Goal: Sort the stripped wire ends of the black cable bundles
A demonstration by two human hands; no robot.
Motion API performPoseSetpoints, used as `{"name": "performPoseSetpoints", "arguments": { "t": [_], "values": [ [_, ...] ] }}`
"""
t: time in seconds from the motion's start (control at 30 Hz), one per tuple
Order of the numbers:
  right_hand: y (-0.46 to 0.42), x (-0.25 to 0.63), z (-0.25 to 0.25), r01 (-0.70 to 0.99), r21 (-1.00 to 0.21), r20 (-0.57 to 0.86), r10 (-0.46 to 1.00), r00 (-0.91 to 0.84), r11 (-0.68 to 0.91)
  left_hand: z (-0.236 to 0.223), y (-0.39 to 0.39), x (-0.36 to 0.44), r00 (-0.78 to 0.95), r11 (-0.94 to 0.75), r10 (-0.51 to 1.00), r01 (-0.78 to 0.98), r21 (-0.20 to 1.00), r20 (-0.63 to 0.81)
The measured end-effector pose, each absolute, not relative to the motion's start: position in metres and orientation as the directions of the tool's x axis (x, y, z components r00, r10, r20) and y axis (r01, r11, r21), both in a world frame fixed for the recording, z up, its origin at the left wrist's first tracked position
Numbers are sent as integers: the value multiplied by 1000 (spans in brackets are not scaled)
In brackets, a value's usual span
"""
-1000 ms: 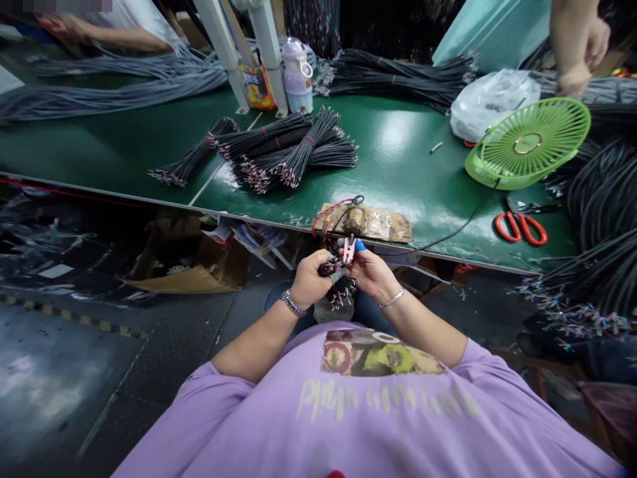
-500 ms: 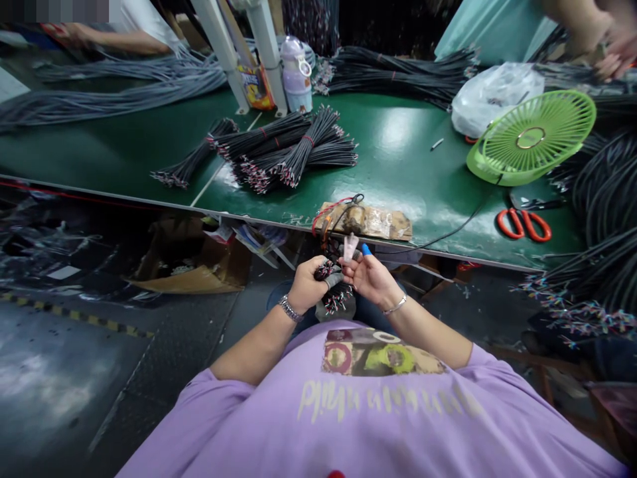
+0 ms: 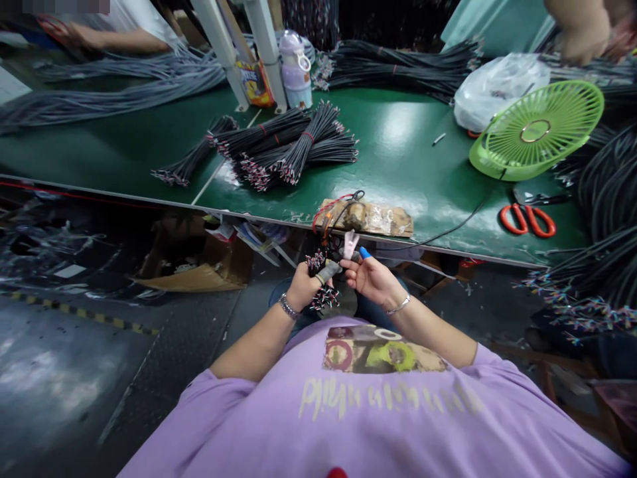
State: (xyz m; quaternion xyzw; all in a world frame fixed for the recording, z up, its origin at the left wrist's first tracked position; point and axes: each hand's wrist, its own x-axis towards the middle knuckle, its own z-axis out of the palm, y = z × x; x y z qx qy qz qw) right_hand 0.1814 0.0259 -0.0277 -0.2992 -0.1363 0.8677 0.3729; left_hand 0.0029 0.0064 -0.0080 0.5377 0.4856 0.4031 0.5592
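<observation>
My left hand, with grey tape around its thumb, is wrapped around a bundle of short black cables. Their stripped ends show red, white and green tips above and below the fist. Close beside it, my right hand has its fingers bent together near the left thumb. A blue cover sits on one of its fingertips. Whatever lies between those fingers is too small to make out. Just beyond the fingers, a pale pink forked piece stands at the table edge, below a taped cardboard strip with red and black wires.
Tied black cable bundles lie on the green table. To the right are red-handled scissors, a green fan and a plastic bag. A bottle stands behind. Other people work across the table.
My left hand has turned and shifted slightly left, so the upper cable ends now show above the fist. My right hand stays nearly in place, its fingers a little more bent.
</observation>
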Motion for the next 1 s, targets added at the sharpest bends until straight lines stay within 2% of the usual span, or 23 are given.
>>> {"name": "performPoseSetpoints", "arguments": {
  "t": [0.13,0.2,0.33,0.47,0.63,0.8,0.9,1.0],
  "values": [
    [26,182,-25,-577,-452,-437,733,-522,-680,-14,5,4,163,234,965,-165,958,-207],
    [26,183,-25,-570,-449,-455,725,-516,-688,-14,5,5,141,258,962,-197,946,-233],
    [25,184,-26,-557,-470,-460,729,-506,-684,-10,7,5,89,231,971,-133,964,-221],
    [25,184,-26,-554,-480,-461,733,-500,-680,-6,9,5,66,244,969,-152,958,-237],
    [25,183,-27,-541,-505,-459,740,-492,-672,-4,9,4,125,303,951,-167,938,-284],
    [25,183,-28,-523,-557,-434,763,-479,-645,-3,13,-1,188,217,960,-34,976,-207],
    [23,181,-27,-502,-645,-402,814,-419,-576,-5,17,-3,300,186,939,-39,982,-166],
    [19,178,-22,-390,-816,-304,891,-336,-426,-10,18,-2,376,143,916,12,990,-137]
  ]
}}
